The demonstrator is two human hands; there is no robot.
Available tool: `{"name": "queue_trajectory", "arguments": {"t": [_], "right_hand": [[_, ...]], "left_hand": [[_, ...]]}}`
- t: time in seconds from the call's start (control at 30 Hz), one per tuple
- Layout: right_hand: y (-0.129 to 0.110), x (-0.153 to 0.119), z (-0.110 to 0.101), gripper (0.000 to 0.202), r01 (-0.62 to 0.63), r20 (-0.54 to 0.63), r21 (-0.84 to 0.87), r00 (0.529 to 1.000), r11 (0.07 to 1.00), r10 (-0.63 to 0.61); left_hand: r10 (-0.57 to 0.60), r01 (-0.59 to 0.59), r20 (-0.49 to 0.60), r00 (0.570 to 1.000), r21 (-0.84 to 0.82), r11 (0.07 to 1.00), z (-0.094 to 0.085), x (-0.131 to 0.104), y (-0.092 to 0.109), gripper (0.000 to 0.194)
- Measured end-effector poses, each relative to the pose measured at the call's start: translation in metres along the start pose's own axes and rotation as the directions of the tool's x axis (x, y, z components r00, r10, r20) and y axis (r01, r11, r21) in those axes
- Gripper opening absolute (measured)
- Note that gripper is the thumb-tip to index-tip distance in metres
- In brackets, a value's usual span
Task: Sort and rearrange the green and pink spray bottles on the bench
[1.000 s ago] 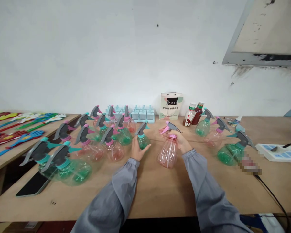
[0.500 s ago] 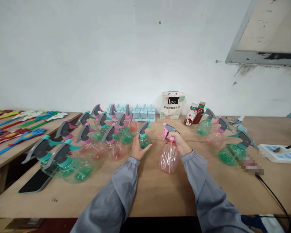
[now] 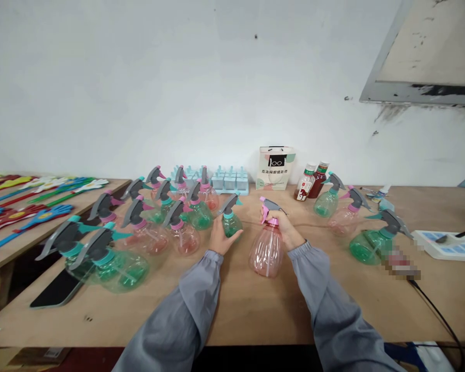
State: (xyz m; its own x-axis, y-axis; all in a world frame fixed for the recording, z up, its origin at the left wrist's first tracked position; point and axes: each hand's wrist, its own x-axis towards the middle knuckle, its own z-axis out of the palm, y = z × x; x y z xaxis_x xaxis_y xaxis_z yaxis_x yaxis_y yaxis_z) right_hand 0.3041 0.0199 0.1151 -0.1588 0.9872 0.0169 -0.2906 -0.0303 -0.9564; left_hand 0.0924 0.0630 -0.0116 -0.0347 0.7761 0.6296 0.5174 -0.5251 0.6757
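My right hand (image 3: 284, 227) is wrapped round the neck and grey-and-pink trigger head of a clear pink spray bottle (image 3: 266, 253), which hangs upright with a slight tilt, its nozzle facing left. My left hand (image 3: 221, 237) curls round a smaller-looking green spray bottle (image 3: 232, 224) with a grey-and-turquoise head, thumb along its front. Left of that hand, several pink and green spray bottles (image 3: 184, 238) stand close together. Over on the right are two green spray bottles (image 3: 326, 201) and a pink spray bottle (image 3: 343, 219) between them.
Pale blue popsicle moulds (image 3: 229, 182), a paper bag (image 3: 275, 170) and two sauce bottles (image 3: 305, 183) line the wall. A phone (image 3: 57, 289) lies at left. Colourful hand-shaped sticks (image 3: 42, 217) cover the left table. A white tray (image 3: 449, 248) and black cable (image 3: 436, 305) are at right.
The pink spray bottle in my right hand has swung slightly, its base shifting left. My left hand and its green bottle stay where they were.
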Motion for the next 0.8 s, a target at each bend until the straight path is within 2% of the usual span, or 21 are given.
{"name": "queue_trajectory", "arguments": {"t": [0.2,0.4,0.57,0.67,0.8], "right_hand": [[0.0020,0.0017,-0.0019,0.025,-0.079,-0.031,0.048,0.996,0.996,0.081],[0.0042,0.0041,-0.0020,0.014,-0.002,-0.083,0.090,0.996,0.996,0.010],[0.0012,0.0006,-0.0003,0.022,-0.030,-0.030,0.062,0.999,0.998,0.032],[-0.0004,-0.0014,0.0013,0.022,-0.057,-0.060,0.028,0.996,0.998,0.059],[-0.0014,-0.0051,0.0026,0.015,0.068,-0.136,-0.025,0.988,0.997,-0.071]], "left_hand": [[0.031,-0.031,-0.018,0.999,0.012,0.999,0.0010,-0.0002,-0.0019,0.088],[0.047,-0.047,-0.023,0.999,0.017,0.999,0.0015,-0.0001,-0.0031,0.088],[0.043,-0.043,-0.025,0.999,0.018,0.999,0.0010,-0.0003,-0.0023,0.088],[0.042,-0.042,-0.022,0.999,0.015,0.999,0.0009,-0.0004,-0.0020,0.088],[0.040,-0.039,-0.021,0.999,0.025,0.999,0.0012,-0.0007,-0.0025,0.088]]}}
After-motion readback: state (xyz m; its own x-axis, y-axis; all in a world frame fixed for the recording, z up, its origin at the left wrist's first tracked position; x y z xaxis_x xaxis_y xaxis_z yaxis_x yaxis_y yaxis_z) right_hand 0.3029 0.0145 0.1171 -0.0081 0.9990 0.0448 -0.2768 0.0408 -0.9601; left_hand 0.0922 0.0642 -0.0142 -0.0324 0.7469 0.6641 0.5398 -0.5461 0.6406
